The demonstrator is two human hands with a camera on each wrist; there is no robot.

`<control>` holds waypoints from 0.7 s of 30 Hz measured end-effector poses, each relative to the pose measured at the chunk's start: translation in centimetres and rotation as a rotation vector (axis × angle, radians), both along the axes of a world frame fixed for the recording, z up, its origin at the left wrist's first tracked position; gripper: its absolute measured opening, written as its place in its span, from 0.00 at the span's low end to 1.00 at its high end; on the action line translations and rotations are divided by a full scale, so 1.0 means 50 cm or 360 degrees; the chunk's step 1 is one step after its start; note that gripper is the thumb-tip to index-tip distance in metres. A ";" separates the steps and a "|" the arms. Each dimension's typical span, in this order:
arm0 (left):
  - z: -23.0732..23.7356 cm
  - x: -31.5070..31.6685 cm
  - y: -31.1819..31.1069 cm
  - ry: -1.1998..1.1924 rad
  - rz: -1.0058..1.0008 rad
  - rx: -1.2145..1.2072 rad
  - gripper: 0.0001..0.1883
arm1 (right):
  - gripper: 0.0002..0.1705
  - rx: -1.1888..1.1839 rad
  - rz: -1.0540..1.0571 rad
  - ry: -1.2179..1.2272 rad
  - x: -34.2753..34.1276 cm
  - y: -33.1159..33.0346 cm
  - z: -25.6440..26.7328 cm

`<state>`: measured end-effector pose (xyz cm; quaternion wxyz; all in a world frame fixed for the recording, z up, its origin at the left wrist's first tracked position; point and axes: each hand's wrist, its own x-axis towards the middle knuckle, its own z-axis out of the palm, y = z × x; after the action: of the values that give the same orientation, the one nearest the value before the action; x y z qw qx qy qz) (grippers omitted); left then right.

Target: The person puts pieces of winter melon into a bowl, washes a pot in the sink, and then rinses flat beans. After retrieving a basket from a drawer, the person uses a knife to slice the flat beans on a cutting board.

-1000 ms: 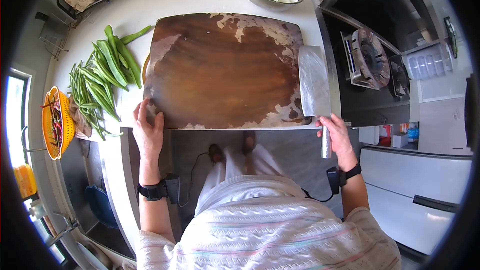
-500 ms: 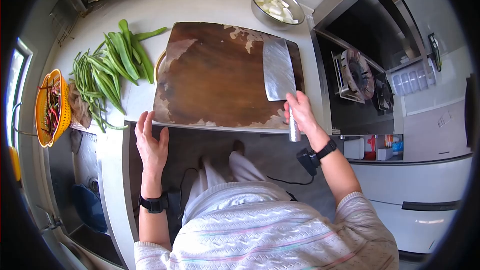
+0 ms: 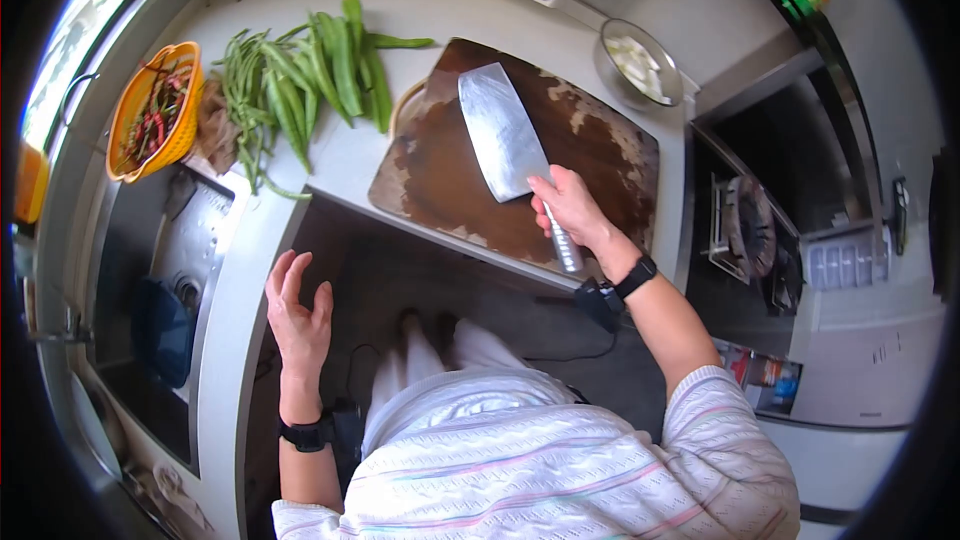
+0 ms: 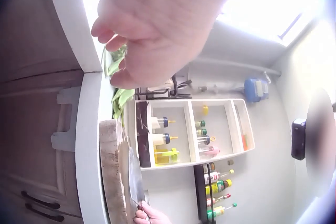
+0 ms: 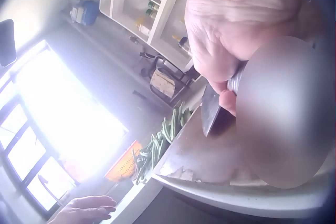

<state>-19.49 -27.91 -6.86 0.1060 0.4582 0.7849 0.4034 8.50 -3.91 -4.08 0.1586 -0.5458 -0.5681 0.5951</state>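
Right hand: fingers curled round the cleaver at the top of its handle, next to the blade; the grip is narrow and filled by the handle. The cleaver is therefore within the fingers, its broad blade reaching away from the person and to the left, the butt of the handle emerging below the hand toward the person.

The blade is over the cutting board, mostly across its left and middle part. Contact between blade and board: cannot tell (the right wrist view shows a dark patch beneath the blade, but a blurred shape hides much of the handle).

Left hand: holds nothing. Fingers parted and slightly bent, thumb standing off from them; the hand is in front of the near edge of the surface, well apart from the cleaver.

Around the board: long green beans lie in a loose heap just beside its left side. Further left, an orange basket contains red chillies. Beyond the board's far right corner, a metal bowl holds white cut pieces. A gas burner is to the right.
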 end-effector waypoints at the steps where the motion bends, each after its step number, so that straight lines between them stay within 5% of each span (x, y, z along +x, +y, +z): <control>1: 0.006 0.004 -0.016 0.0047 0.0038 -0.0044 0.21 | 0.11 -0.0022 0.0073 0.0012 0.001 -0.001 0.002; 7: 0.008 0.032 -0.086 -0.0079 0.0229 -0.0131 0.19 | 0.11 -0.0256 0.0279 0.0145 0.052 -0.044 0.007; 16: 0.033 -0.064 -0.276 0.0141 0.0663 -0.0248 0.17 | 0.10 -0.0053 -0.0536 0.0024 0.275 -0.150 -0.043; 21: 0.055 -0.205 -0.419 0.0185 0.0905 -0.0286 0.19 | 0.11 0.0039 -0.0534 -0.0020 0.214 -0.190 -0.043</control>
<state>-29.76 -48.88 -4.12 -0.0161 0.2312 0.9190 0.3190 19.22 -13.43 -6.25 0.2589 -0.6349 -0.4771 0.5499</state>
